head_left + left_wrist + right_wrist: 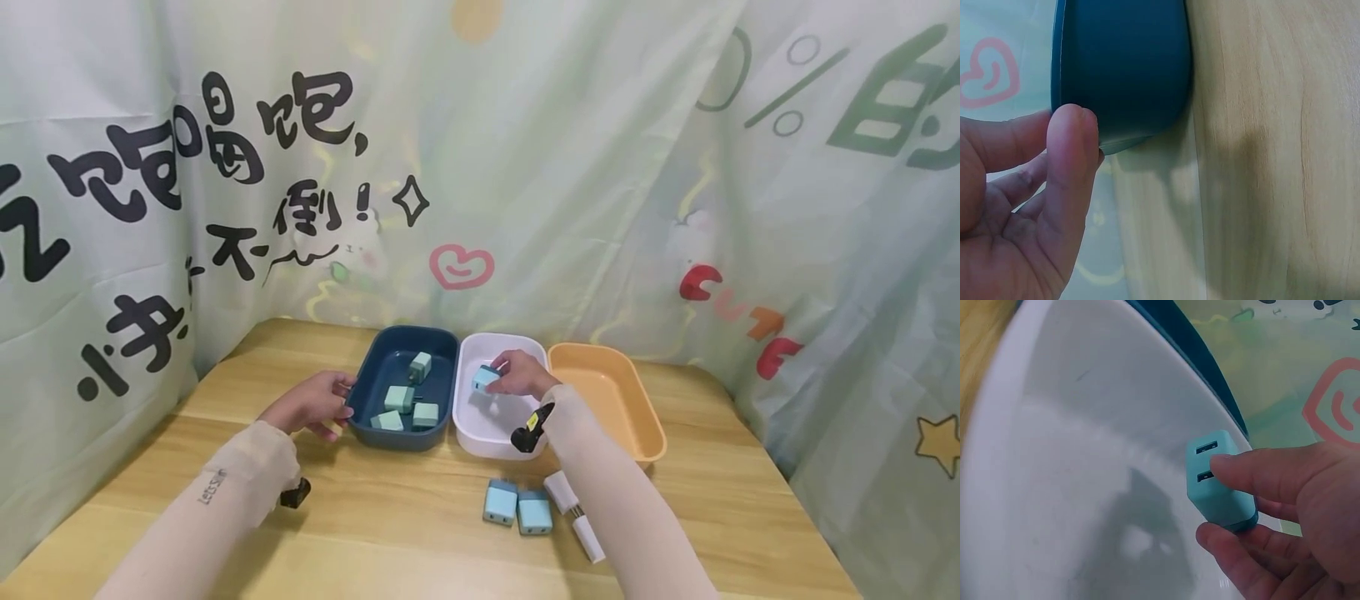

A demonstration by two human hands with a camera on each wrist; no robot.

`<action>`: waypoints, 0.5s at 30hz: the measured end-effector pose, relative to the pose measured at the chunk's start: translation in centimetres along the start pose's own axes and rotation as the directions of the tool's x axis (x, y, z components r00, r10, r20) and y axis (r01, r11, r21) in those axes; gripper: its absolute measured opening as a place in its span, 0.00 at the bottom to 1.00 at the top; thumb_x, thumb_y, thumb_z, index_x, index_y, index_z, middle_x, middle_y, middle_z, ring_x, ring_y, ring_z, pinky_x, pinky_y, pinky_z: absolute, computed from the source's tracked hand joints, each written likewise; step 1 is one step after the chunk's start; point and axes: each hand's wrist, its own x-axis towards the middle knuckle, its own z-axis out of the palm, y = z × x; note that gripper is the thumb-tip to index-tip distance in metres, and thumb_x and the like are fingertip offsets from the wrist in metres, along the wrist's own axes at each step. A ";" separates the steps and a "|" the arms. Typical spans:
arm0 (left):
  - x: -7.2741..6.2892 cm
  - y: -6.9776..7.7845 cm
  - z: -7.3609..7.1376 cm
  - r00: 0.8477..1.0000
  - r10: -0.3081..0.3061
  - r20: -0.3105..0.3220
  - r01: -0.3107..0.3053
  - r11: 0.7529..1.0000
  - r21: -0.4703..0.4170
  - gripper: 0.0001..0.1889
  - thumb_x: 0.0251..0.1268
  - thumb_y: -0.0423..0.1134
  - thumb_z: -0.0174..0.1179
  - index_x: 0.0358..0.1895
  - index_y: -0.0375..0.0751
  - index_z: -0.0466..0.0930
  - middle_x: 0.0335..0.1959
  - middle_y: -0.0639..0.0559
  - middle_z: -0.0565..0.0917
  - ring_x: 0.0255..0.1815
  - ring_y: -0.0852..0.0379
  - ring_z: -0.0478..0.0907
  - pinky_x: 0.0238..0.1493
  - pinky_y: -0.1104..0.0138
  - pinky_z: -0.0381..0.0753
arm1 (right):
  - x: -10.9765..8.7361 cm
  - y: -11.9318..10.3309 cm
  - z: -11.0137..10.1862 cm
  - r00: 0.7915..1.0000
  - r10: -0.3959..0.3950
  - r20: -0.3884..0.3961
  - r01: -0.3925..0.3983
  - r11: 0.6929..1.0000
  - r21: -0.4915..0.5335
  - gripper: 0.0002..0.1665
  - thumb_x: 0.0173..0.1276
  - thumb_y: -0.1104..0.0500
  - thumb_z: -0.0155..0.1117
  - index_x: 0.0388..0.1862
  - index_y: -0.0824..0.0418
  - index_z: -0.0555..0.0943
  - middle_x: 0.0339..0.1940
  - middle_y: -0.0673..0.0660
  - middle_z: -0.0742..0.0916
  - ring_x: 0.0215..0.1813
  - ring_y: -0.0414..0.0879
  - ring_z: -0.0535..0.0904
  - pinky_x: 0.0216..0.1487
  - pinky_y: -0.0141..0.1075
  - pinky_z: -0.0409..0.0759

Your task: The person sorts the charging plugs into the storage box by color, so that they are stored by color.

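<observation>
A right hand pinches a light-blue charger over a white tray, lower centre of the frame, while the left hand, left of centre, grips a navy tray by its rim. Smooth casing and a fingertip hold could let the charger slip; a tug could jostle both trays. The right wrist view reveals two slots; only the head view shows four green chargers in the navy tray.

The USB charger in the right grip looks, from where I stand, smooth matt plastic; the white tray beneath it, glossier plastic. Touching the left grip, the navy tray is smooth plastic. Below both grips, a wood-grained surface; behind, a creased cloth curtain.
</observation>
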 end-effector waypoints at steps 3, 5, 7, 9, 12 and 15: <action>0.0 0.2 0.0 1.000 0.001 0.000 -0.001 1.000 -0.006 0.31 0.65 0.21 0.52 0.71 0.28 0.55 0.63 0.26 0.65 0.38 0.43 0.79 0.28 0.56 0.85 | -0.1 0.1 -0.3 1.000 0.000 0.006 0.000 1.000 -0.006 0.27 0.55 0.56 0.76 0.52 0.63 0.78 0.48 0.60 0.82 0.46 0.51 0.78 0.50 0.40 0.78; 0.0 0.3 0.0 1.000 0.002 0.002 -0.002 1.000 -0.009 0.31 0.65 0.20 0.52 0.71 0.28 0.54 0.63 0.26 0.65 0.38 0.43 0.79 0.28 0.56 0.85 | -0.2 0.1 -0.5 1.000 -0.005 0.016 0.005 1.000 -0.001 0.26 0.57 0.57 0.75 0.53 0.64 0.78 0.50 0.62 0.82 0.45 0.50 0.80 0.49 0.40 0.79; 0.0 0.3 0.0 1.000 0.004 0.004 -0.004 1.000 -0.010 0.31 0.65 0.20 0.52 0.71 0.28 0.54 0.63 0.26 0.65 0.38 0.43 0.78 0.28 0.56 0.85 | -0.4 0.1 -0.7 1.000 -0.011 0.025 0.011 1.000 0.010 0.26 0.58 0.57 0.74 0.53 0.65 0.78 0.50 0.63 0.82 0.43 0.50 0.81 0.48 0.39 0.80; 0.0 0.2 0.0 1.000 0.002 0.005 -0.002 1.000 -0.011 0.31 0.65 0.20 0.52 0.71 0.28 0.54 0.63 0.26 0.64 0.38 0.43 0.78 0.28 0.56 0.85 | -0.6 0.0 -0.9 0.999 -0.018 0.028 0.018 1.000 0.013 0.26 0.59 0.57 0.73 0.54 0.65 0.78 0.50 0.63 0.82 0.42 0.49 0.81 0.47 0.39 0.81; 0.1 0.1 0.0 1.000 0.000 0.003 0.000 1.000 -0.008 0.31 0.65 0.20 0.52 0.71 0.28 0.55 0.63 0.26 0.65 0.38 0.43 0.78 0.28 0.56 0.85 | -1.2 0.0 -1.1 0.999 -0.045 0.023 0.045 0.999 0.014 0.25 0.61 0.57 0.72 0.54 0.66 0.78 0.48 0.62 0.82 0.41 0.49 0.81 0.46 0.38 0.81; 0.1 0.0 0.0 1.000 -0.002 0.003 0.002 1.000 -0.003 0.30 0.65 0.20 0.52 0.70 0.28 0.55 0.62 0.26 0.65 0.38 0.44 0.78 0.29 0.56 0.85 | -2.0 0.1 -1.4 0.997 -0.074 0.020 0.074 0.997 0.014 0.25 0.62 0.57 0.70 0.55 0.67 0.77 0.46 0.60 0.83 0.40 0.49 0.81 0.45 0.38 0.81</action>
